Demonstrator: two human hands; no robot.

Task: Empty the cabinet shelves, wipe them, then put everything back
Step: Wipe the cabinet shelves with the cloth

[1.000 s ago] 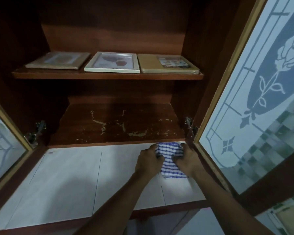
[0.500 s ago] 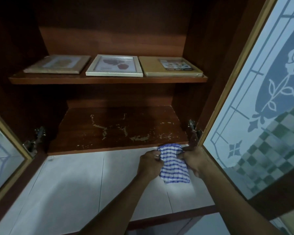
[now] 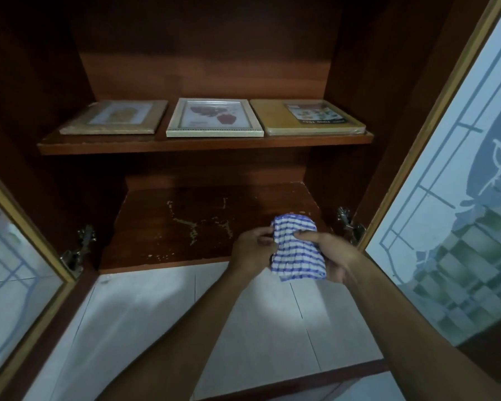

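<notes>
- Near the lower shelf point(image 3: 162, 227) edge, left hand point(image 3: 250, 251) and right hand point(image 3: 334, 256) both pinch a folded striped cloth point(image 3: 297, 250).
- Three frames point(image 3: 214, 117) lie flat on the far upper shelf point(image 3: 185, 144).

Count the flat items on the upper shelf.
3, side by side on the upper shelf: brown frame at left, white frame in the middle, tan wrapped board at right. Anything thin beneath them would be hidden.
</notes>
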